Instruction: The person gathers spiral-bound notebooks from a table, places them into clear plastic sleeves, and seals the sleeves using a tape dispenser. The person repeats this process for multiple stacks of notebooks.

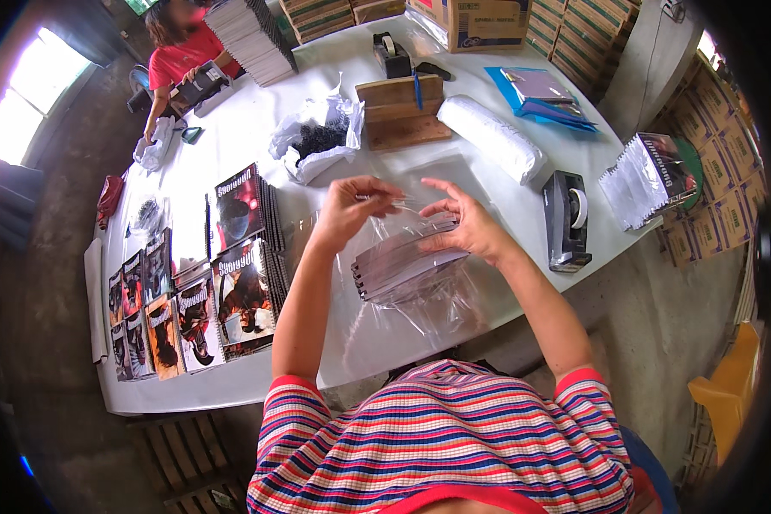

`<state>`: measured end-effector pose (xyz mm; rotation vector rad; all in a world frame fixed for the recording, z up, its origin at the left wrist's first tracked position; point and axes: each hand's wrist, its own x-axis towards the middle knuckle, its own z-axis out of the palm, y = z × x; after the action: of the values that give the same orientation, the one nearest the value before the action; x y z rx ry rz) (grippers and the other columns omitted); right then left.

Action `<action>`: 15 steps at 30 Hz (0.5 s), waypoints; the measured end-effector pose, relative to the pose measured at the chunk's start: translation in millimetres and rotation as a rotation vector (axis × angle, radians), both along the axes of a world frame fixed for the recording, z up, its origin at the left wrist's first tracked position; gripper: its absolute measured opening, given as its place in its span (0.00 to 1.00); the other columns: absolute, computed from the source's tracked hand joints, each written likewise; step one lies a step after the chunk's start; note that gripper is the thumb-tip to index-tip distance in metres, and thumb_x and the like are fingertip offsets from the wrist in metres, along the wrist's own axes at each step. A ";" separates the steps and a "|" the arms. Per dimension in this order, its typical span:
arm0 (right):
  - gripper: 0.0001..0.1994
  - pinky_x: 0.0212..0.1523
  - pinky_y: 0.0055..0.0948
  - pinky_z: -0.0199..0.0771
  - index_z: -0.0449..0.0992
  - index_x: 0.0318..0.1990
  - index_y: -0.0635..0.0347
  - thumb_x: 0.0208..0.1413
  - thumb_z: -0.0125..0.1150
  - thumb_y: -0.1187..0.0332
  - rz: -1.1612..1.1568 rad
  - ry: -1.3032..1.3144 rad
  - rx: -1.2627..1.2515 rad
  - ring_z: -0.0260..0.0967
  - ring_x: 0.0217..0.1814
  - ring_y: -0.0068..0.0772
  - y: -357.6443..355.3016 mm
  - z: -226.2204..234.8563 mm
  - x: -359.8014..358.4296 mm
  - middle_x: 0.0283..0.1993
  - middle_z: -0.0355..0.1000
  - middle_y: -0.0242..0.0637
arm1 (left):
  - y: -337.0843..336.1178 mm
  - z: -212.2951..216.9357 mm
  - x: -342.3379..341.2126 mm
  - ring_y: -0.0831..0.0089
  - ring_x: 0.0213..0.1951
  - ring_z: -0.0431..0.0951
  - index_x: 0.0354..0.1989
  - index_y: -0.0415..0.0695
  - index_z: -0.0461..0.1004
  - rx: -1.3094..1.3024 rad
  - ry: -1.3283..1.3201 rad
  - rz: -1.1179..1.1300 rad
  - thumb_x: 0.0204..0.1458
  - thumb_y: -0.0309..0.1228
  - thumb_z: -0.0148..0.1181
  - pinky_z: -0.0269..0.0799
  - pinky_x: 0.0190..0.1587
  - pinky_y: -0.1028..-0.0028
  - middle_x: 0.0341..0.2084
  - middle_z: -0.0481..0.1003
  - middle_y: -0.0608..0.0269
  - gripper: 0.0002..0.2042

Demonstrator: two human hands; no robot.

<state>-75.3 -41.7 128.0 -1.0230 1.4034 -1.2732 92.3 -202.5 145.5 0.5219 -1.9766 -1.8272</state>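
Note:
In front of me, a stack of spiral-bound notebooks lies on clear plastic wrapping, with its black coil toward the left. My left hand is raised over the stack's far left side, thumb and fingers pinched together. A thin, pale strip seems to show at its fingertips, too fine to name. My right hand is at the stack's right end, its fingers apart and its thumb resting on or just over the notebooks. More clear plastic sheets lie flat beyond my hands.
Notebook piles stand at left. A tape dispenser and white plastic roll sit right, beside a wooden stand. Black coils fill a white bag. Notebooks lie at the right edge. A co-worker sits far left.

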 end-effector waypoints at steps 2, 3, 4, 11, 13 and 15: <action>0.48 0.47 0.28 0.69 0.60 0.62 0.51 0.27 0.81 0.67 0.018 0.046 0.001 0.67 0.48 0.27 -1.2 -2.3 -0.5 0.48 0.70 0.39 | -7.9 9.7 0.2 0.73 0.38 0.79 0.40 0.38 0.76 -0.032 0.057 -0.003 0.53 0.25 0.57 0.71 0.36 0.79 0.37 0.79 0.59 0.08; 0.44 0.47 0.27 0.69 0.64 0.59 0.53 0.27 0.81 0.67 0.035 0.063 0.015 0.68 0.46 0.26 -2.3 -4.2 -1.2 0.47 0.71 0.38 | -7.9 14.4 3.7 0.71 0.39 0.79 0.44 0.39 0.74 0.035 0.132 0.122 0.52 0.26 0.60 0.72 0.37 0.77 0.40 0.78 0.57 0.12; 0.40 0.46 0.26 0.69 0.68 0.55 0.55 0.28 0.81 0.67 0.035 0.081 0.033 0.68 0.45 0.25 -1.2 -7.2 -6.8 0.46 0.72 0.38 | -2.7 32.9 -0.4 0.70 0.41 0.79 0.49 0.39 0.71 0.107 0.206 0.232 0.50 0.27 0.62 0.72 0.39 0.76 0.43 0.76 0.56 0.16; 0.11 0.35 0.21 0.72 0.81 0.30 0.66 0.40 0.74 0.69 0.008 0.018 0.068 0.71 0.28 0.20 -8.2 0.8 -4.5 0.25 0.77 0.33 | 43.4 -8.3 37.7 0.69 0.39 0.78 0.53 0.38 0.71 -0.113 -0.255 0.030 0.36 0.37 0.75 0.72 0.44 0.72 0.40 0.77 0.49 0.33; 0.10 0.34 0.20 0.72 0.82 0.31 0.65 0.44 0.72 0.68 -0.016 0.218 0.032 0.72 0.29 0.20 -8.2 2.4 -3.1 0.26 0.77 0.36 | 52.1 -5.3 35.4 0.77 0.29 0.78 0.36 0.40 0.81 -0.130 -0.398 0.247 0.40 0.34 0.71 0.73 0.35 0.76 0.26 0.80 0.57 0.15; 0.10 0.35 0.20 0.71 0.82 0.32 0.64 0.44 0.71 0.67 -0.049 0.366 -0.014 0.73 0.30 0.20 -6.5 8.4 2.7 0.26 0.78 0.37 | 55.3 -6.2 34.0 0.80 0.25 0.78 0.31 0.41 0.82 -0.189 -0.414 0.349 0.42 0.33 0.69 0.73 0.31 0.76 0.22 0.80 0.60 0.10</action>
<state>-72.5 -48.2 136.4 -1.2851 1.7046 -1.1702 126.2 -147.2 139.3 1.1772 -2.1155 -1.3824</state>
